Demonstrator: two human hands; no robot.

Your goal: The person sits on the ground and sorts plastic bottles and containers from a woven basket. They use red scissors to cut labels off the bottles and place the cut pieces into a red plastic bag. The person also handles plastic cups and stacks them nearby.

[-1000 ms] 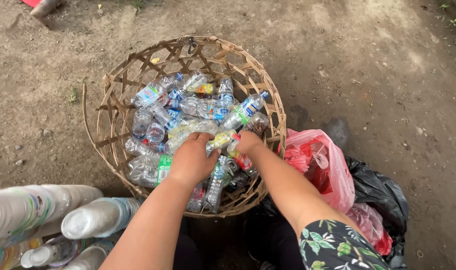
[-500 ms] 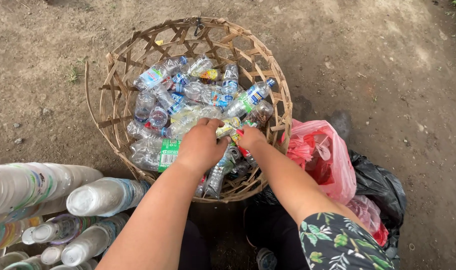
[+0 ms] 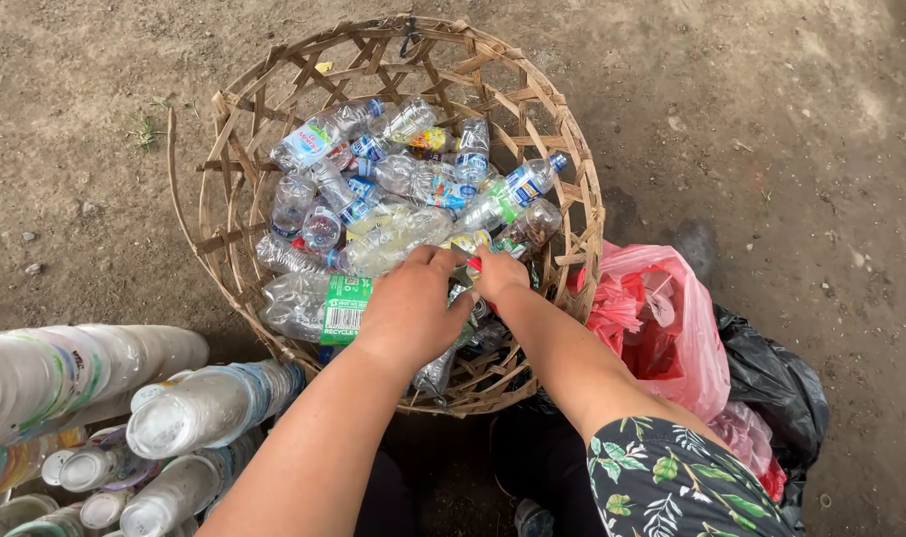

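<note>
Both hands are inside the woven basket (image 3: 236, 189), near its front rim. The left hand (image 3: 408, 308) and right hand (image 3: 497, 274) are curled around one squashed plastic bottle (image 3: 469, 242).

Tan woven basket (image 3: 236, 189) holds clear bottles (image 3: 393, 239) with blue and green labels; right of the basket, a red bag (image 3: 672, 328), black bag (image 3: 771, 383), dark floral sleeve (image 3: 672, 482).

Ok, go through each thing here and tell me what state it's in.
Woven basket: upright, open, holding plastic bottles.
Plastic bottles: empty, crushed, piled.
Left hand: fingers curled on the bottles.
Right hand: reaching into the pile.
Red bag: open, crumpled.
Cup stacks: nested, lying sideways.
</note>
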